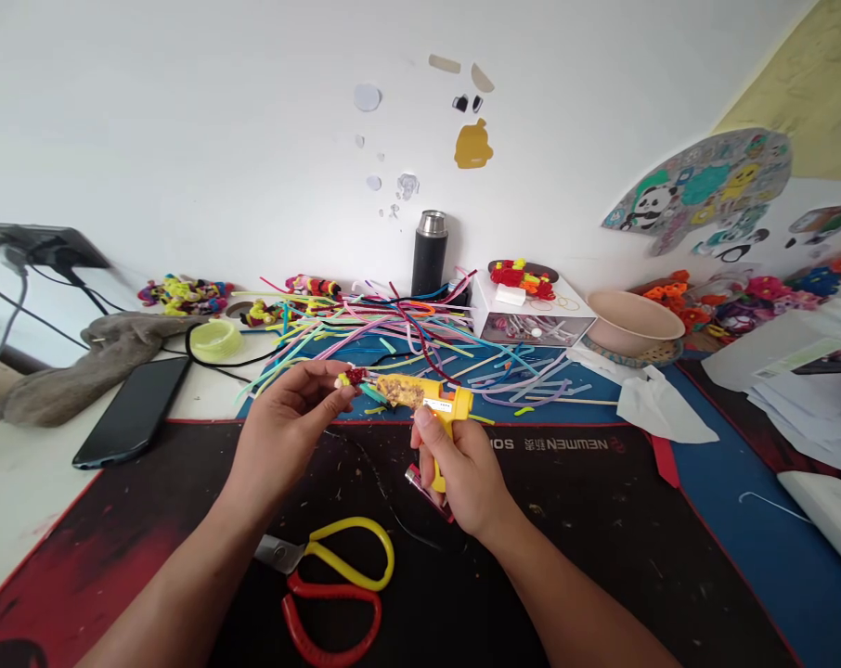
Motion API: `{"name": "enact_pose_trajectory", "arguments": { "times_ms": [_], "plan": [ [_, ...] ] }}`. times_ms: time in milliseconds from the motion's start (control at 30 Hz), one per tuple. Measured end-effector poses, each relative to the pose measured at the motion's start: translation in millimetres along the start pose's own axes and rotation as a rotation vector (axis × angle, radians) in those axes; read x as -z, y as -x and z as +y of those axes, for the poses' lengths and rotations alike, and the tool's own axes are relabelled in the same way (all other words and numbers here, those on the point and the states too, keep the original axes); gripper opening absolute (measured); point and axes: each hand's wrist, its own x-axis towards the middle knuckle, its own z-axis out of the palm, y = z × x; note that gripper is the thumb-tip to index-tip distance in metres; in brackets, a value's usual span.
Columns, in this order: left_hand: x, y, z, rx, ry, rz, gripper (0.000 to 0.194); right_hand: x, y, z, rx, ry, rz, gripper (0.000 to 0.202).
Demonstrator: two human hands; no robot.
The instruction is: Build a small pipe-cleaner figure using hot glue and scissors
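Observation:
My right hand [462, 464] is wrapped round the handle of a yellow hot glue gun [403, 390], its nozzle pointing left. Between the fingertips of my left hand [295, 417] is a small red and yellow pipe-cleaner piece [355, 377], right at the nozzle; whether they touch I cannot tell. A red lighter [427, 494] lies on the mat just below the glue gun. Scissors [343, 580] with one yellow and one red handle lie below my hands, their blades partly hidden by my left forearm.
Behind my hands lies a heap of coloured pipe cleaners [393, 334]. A black thermos [430, 255] and a white box [532, 311] stand by the wall. At left is a phone [134, 408]; at right, a pink bowl [633, 320] and a tissue [661, 408]. A cord crosses the mat [566, 557].

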Motion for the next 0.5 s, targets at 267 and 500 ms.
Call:
{"name": "enact_pose_trajectory", "arguments": {
  "times_ms": [267, 500],
  "plan": [
    [-1.9, 0.6, -1.6, 0.016, 0.012, -0.032, 0.046, 0.1, 0.4, -2.0, -0.002, 0.008, 0.039, 0.078],
    [-2.7, -0.2, -2.1, 0.010, 0.022, -0.022, 0.044, -0.1, 1.5, -1.6, 0.011, 0.030, 0.042, 0.077]
  ]
}}
